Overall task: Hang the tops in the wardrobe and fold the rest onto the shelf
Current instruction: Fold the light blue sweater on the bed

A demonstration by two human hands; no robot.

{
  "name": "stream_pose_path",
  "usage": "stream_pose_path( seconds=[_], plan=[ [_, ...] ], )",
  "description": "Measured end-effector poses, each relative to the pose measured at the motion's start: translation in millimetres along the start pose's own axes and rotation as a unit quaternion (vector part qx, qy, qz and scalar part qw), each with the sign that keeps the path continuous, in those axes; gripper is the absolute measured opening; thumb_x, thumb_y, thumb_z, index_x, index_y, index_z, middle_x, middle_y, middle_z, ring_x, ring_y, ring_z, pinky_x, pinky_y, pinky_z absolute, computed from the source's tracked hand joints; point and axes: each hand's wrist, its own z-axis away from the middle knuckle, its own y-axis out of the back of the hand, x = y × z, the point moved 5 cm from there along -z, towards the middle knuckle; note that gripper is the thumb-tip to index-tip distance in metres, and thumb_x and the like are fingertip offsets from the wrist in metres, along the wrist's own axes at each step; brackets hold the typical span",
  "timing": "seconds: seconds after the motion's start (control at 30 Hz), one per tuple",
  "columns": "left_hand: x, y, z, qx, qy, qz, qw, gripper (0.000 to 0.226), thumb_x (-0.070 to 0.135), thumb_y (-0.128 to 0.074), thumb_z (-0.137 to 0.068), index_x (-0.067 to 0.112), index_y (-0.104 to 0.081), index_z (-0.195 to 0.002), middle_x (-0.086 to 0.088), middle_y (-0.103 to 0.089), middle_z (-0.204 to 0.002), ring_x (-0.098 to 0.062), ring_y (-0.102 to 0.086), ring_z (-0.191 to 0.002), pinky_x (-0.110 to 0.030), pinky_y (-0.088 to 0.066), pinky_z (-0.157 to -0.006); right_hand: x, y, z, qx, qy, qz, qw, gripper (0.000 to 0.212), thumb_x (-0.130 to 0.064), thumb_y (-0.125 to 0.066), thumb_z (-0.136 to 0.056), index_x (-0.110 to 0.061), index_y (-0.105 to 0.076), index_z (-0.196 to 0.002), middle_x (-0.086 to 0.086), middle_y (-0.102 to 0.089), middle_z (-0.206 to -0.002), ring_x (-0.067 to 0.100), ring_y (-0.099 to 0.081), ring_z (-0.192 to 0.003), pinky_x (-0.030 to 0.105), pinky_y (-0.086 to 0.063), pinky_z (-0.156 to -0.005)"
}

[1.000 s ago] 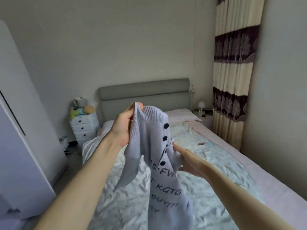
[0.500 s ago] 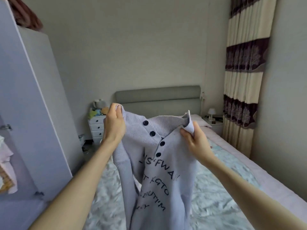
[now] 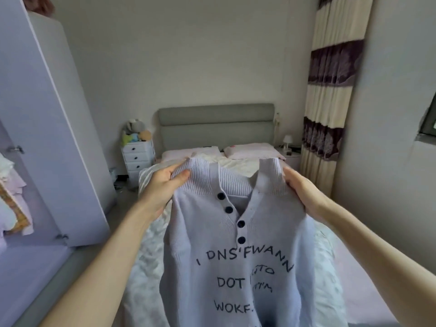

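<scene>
We hold the sweater [image 3: 238, 256] up, left hand [image 3: 162, 187] and right hand [image 3: 304, 192] each gripping a shoulder; keep it spread level, then turn left to the wardrobe [image 3: 47, 138].

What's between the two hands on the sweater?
In the head view, the sweater's ribbed collar, open at the neck, spans from left hand to right hand.

Two bare forearms reach in from the lower corners with no sleeves, watch, bracelets or rings showing on them, the slender left hand [image 3: 162, 187] showing its thumb with a short, unpainted nail, and the right hand [image 3: 300, 187] seen mostly from its back and wrist.
</scene>
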Motion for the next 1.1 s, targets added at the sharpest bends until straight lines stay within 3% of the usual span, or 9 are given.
stream_pose_path(
  seconds=[0.07,0.1,0.13,0.2,0.27,0.4,0.6,0.8,1.1],
  plan=[
    [-9.4,2.4,7.4,0.004,-0.008,-0.059,0.998,0.032,0.005,-0.050,-0.095,0.000,-0.055,-0.127,-0.011,-0.063,-0.122,-0.027,-0.057,-0.117,-0.043,-0.039,-0.107,8.6,6.1,7.8,0.003,-0.016,0.023,1.000,0.035,-0.015,-0.043,-0.096,0.017,-0.054,-0.104,0.030,-0.058,-0.094,0.029,-0.053,-0.084,0.038,-0.040,-0.082],
    [-16.5,3.9,9.1,0.011,-0.020,-0.116,0.993,0.028,0.005,-0.049,-0.096,-0.001,-0.058,-0.122,-0.013,-0.064,-0.118,-0.029,-0.059,-0.114,-0.044,-0.040,-0.105,11.8,6.2,11.4,0.009,-0.006,0.060,0.998,0.026,-0.009,-0.044,-0.095,0.014,-0.054,-0.088,0.026,-0.054,-0.081,0.026,-0.049,-0.075,0.037,-0.037,-0.075],
    [-24.7,5.2,9.2,0.018,-0.030,-0.183,0.983,0.024,0.006,-0.049,-0.097,-0.002,-0.060,-0.117,-0.016,-0.066,-0.114,-0.032,-0.060,-0.111,-0.046,-0.042,-0.103,15.1,5.2,13.7,0.013,0.014,0.111,0.994,0.024,-0.007,-0.045,-0.095,0.002,-0.050,-0.073,0.015,-0.048,-0.072,0.020,-0.044,-0.068,0.034,-0.034,-0.069],
    [-48.1,10.3,7.6,0.050,-0.035,-0.288,0.956,0.021,0.010,-0.047,-0.098,-0.002,-0.061,-0.109,-0.023,-0.065,-0.107,-0.036,-0.060,-0.100,-0.044,-0.046,-0.091,20.8,-4.7,15.9,0.028,0.077,0.217,0.973,0.032,-0.009,-0.047,-0.096,-0.018,-0.037,-0.066,-0.002,-0.039,-0.066,0.010,-0.034,-0.058,0.019,-0.031,-0.057],
    [-69.1,14.4,8.9,0.105,-0.051,-0.330,0.937,0.021,0.010,-0.044,-0.098,-0.002,-0.058,-0.107,-0.024,-0.064,-0.103,-0.033,-0.057,-0.089,-0.036,-0.040,-0.074,29.2,-14.5,14.6,0.059,0.139,0.261,0.953,0.033,-0.009,-0.049,-0.095,-0.022,-0.034,-0.068,-0.004,-0.038,-0.064,0.008,-0.034,-0.056,0.014,-0.033,-0.052],
    [-108.3,16.1,9.0,0.190,-0.080,-0.340,0.917,0.016,0.018,-0.041,-0.100,0.011,-0.055,-0.102,-0.006,-0.058,-0.078,-0.032,-0.053,-0.074,-0.036,-0.032,-0.062,64.3,-24.8,-11.1,0.112,0.175,0.276,0.939,0.018,-0.008,-0.052,-0.093,-0.013,-0.039,-0.081,-0.007,-0.041,-0.065,0.005,-0.038,-0.057,0.012,-0.032,-0.052],
    [-182.6,23.1,-60.5,0.116,-0.056,-0.425,0.896,0.024,0.030,-0.035,-0.101,0.012,-0.050,-0.102,-0.018,-0.058,-0.064,-0.032,-0.045,-0.052,-0.035,-0.030,-0.049,134.7,-45.8,-103.0,0.076,0.128,0.338,0.929,0.014,-0.011,-0.048,-0.095,-0.019,-0.037,-0.092,-0.007,-0.046,-0.063,0.019,-0.045,-0.057,0.032,-0.031,-0.051],
    [-289.7,37.8,-205.6,0.076,0.029,-0.460,0.884,0.029,0.030,-0.032,-0.102,0.008,-0.048,-0.109,-0.011,-0.050,-0.063,-0.032,-0.046,-0.056,-0.034,-0.030,-0.048,198.3,-75.4,-269.2,0.068,0.074,0.383,0.918,0.006,-0.016,-0.041,-0.098,-0.009,-0.041,-0.099,0.004,-0.050,-0.069,0.028,-0.045,-0.058,0.036,-0.028,-0.050],
    [-531.3,59.3,-344.4,0.051,0.171,-0.404,0.897,0.023,0.025,-0.042,-0.100,0.003,-0.051,-0.103,-0.023,-0.063,-0.090,-0.039,-0.054,-0.078,-0.038,-0.037,-0.062,382.3,-127.7,-460.0,0.053,-0.068,0.412,0.907,0.018,-0.022,-0.038,-0.099,-0.008,-0.046,-0.107,0.018,-0.063,-0.093,0.033,-0.054,-0.074,0.036,-0.036,-0.058]
  ],
)
